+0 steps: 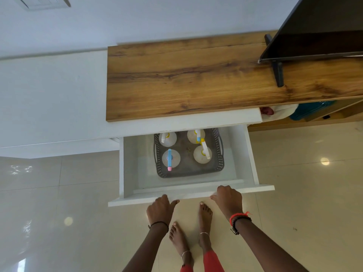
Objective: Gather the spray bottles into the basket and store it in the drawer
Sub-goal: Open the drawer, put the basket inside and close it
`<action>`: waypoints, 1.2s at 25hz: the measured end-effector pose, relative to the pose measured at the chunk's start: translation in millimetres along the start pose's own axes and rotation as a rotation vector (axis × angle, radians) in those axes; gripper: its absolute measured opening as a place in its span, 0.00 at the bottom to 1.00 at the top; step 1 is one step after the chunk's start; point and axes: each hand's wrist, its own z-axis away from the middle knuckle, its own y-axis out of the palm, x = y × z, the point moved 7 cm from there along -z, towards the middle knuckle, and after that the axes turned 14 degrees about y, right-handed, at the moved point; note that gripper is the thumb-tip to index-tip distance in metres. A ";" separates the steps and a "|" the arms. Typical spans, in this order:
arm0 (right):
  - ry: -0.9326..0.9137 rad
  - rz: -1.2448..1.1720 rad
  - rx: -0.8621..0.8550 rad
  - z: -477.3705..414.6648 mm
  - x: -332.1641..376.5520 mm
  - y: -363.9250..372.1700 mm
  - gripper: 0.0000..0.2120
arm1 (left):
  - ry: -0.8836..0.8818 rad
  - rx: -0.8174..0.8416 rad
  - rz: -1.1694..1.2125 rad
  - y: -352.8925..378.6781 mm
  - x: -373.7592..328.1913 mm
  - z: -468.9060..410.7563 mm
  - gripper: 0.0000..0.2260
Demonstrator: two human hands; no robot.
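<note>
An open white drawer's crosswise front panel was gripped by the curled fingers of left hand and right hand.

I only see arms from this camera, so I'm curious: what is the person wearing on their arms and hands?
No sleeves or gloves. The left hand has a thin dark band at the wrist; the right hand has a red thread and a dark beaded bracelet.

drawer white | basket grey, dotted holes | cabinet top brown wood grain | floor cream tiles
</note>
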 end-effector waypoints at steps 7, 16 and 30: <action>0.499 -0.968 0.258 -10.6 -16.5 7.7 0.12 | -0.454 -0.052 1.799 10.0 -21.3 -11.4 0.26; 0.983 -2.059 0.473 -19.5 -0.8 7.3 0.15 | -0.632 -0.221 2.342 -6.4 -35.3 -24.4 0.35; 0.894 -1.955 0.568 -53.5 11.9 -18.9 0.27 | -0.648 -0.364 2.296 -50.0 -54.6 -61.4 0.31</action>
